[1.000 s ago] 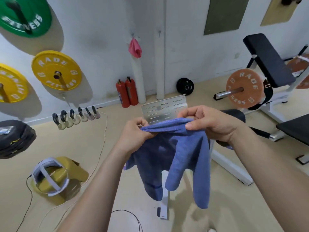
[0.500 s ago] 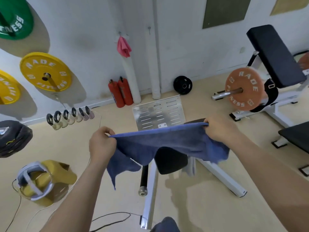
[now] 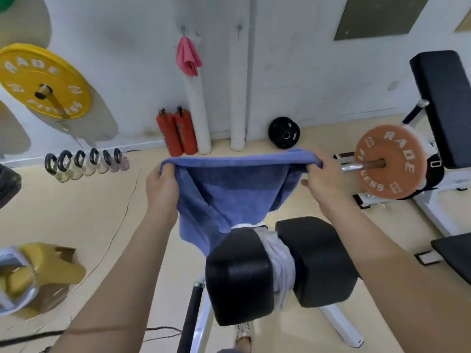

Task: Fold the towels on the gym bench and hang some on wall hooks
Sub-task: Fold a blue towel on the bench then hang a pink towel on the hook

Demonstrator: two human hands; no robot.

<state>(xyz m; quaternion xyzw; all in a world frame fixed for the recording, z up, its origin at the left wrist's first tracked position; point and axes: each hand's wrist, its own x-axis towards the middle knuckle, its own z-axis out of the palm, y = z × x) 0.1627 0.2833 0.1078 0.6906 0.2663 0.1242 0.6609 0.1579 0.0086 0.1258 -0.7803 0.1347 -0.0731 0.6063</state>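
Blue towel (image 3: 229,192): held spread in the air, lower edge reaching the far edge of the gym bench (image 3: 239,273).
Left hand (image 3: 161,186): fingers curled round the towel's top left corner.
Right hand (image 3: 319,184): pinches the top right corner.
Pink towel (image 3: 188,57): hangs from a wall hook.

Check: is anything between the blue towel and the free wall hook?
Nothing visible. The left hand and right hand grip the blue towel by its top edge; the free hook is bare, the pink towel hangs on the neighbouring hook.
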